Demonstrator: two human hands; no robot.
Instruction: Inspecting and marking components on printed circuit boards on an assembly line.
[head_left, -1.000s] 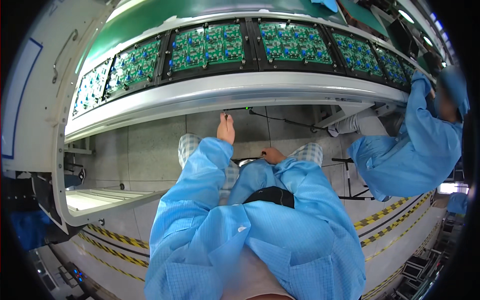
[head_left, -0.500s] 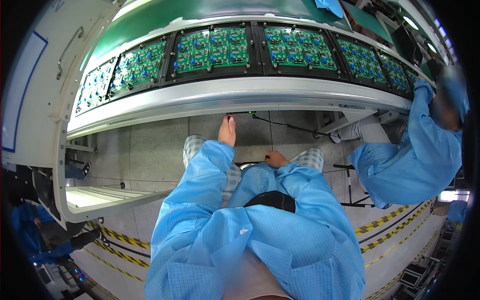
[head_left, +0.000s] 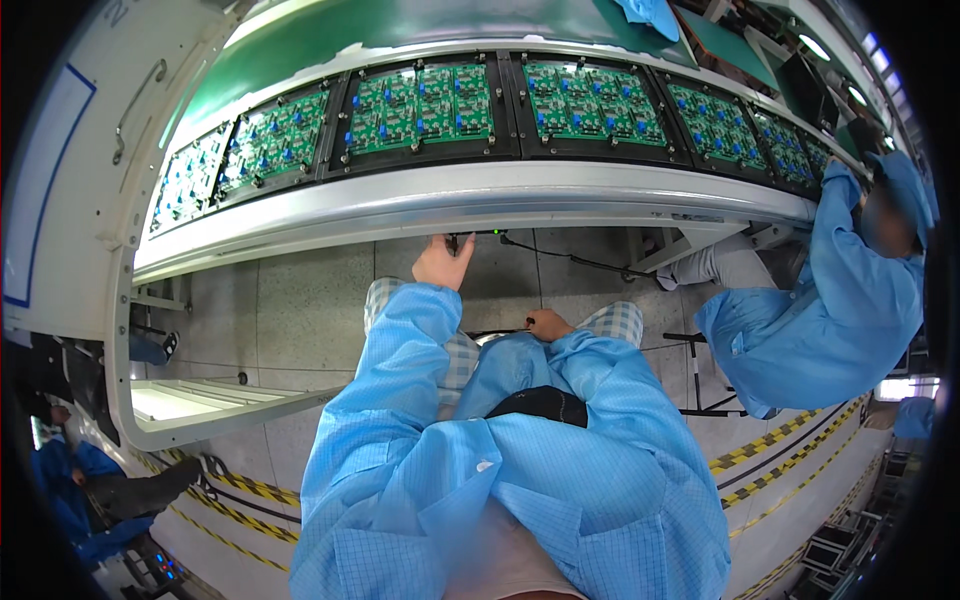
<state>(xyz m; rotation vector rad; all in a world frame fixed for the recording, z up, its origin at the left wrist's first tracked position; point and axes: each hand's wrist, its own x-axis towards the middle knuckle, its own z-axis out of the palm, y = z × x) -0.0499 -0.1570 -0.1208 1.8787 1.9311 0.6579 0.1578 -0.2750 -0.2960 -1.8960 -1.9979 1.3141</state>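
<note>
Under the front edge of the bench (head_left: 600, 205), my left hand (head_left: 440, 265) reaches up with its thumb spread away from its fingers. Close to those fingertips a small black part runs along the underside, with a green light (head_left: 498, 232) on it and a black cable (head_left: 570, 256) leading right. The fingertips are partly hidden, so I cannot tell whether they touch the part. My right hand (head_left: 549, 324) rests low between my knees, its fingers curled at a small dark thing I cannot make out.
Black frames filled with green circuit boards (head_left: 590, 100) line the bench. At the right sits a co-worker (head_left: 815, 310) in a blue smock, reaching to the bench. A white metal frame (head_left: 120, 300) stands at the left. Yellow-black tape (head_left: 765, 440) marks the floor behind.
My left hand has turned and shifted slightly left, its thumb parting from the fingers. The view has moved a little; my right hand keeps its place.
</note>
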